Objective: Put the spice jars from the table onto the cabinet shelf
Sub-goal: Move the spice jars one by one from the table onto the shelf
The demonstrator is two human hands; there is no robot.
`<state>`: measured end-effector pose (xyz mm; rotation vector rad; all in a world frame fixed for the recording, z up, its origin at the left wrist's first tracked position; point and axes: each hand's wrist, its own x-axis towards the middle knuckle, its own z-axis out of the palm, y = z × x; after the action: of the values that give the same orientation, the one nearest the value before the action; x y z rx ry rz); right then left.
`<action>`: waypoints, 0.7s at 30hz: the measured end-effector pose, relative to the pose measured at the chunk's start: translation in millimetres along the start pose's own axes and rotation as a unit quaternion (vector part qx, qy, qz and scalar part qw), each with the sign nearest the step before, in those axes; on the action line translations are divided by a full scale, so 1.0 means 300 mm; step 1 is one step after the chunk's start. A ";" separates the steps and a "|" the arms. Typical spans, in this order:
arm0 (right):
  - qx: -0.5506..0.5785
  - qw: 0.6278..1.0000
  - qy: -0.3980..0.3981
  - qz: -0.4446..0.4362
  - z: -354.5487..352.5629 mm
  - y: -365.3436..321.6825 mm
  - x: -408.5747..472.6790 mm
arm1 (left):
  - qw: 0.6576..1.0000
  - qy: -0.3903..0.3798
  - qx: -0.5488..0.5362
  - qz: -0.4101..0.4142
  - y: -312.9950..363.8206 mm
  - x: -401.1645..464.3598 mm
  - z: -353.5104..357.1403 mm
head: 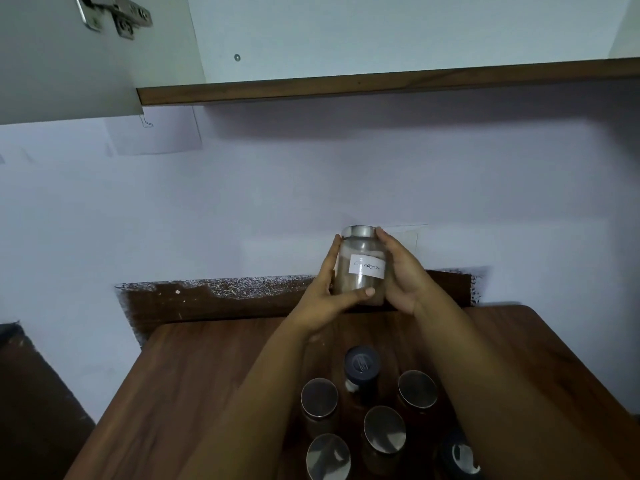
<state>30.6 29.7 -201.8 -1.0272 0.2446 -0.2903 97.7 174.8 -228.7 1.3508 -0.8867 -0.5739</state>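
The left hand (327,289) and the right hand (401,271) grip a clear glass spice jar (362,268) between them, fingers curled round its sides, the left thumb across its lower front. The jar stands upright in the air above the far edge of the wooden table (207,375); it has a silver lid and a handwritten white label. At six o'clock from it, between the forearms, six more jars (384,431) stand on the table. At twelve o'clock runs the cabinet shelf (381,83), its door (62,64) open at eleven.
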 end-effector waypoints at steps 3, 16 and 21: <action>0.024 0.999 0.026 -0.008 0.017 -0.023 -0.005 | 0.999 0.010 -0.033 -0.012 0.026 -0.004 -0.008; 0.001 0.999 0.018 -0.051 0.112 -0.091 -0.056 | 0.994 0.104 0.025 0.022 0.109 -0.016 -0.013; -0.137 0.976 -0.107 -0.130 0.180 -0.159 -0.092 | 0.978 0.175 0.072 0.089 0.218 -0.020 -0.039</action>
<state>16.9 59.5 -132.0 -1.3571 -0.0487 -0.3860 94.9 197.0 -165.9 1.4299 -0.7583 -0.1275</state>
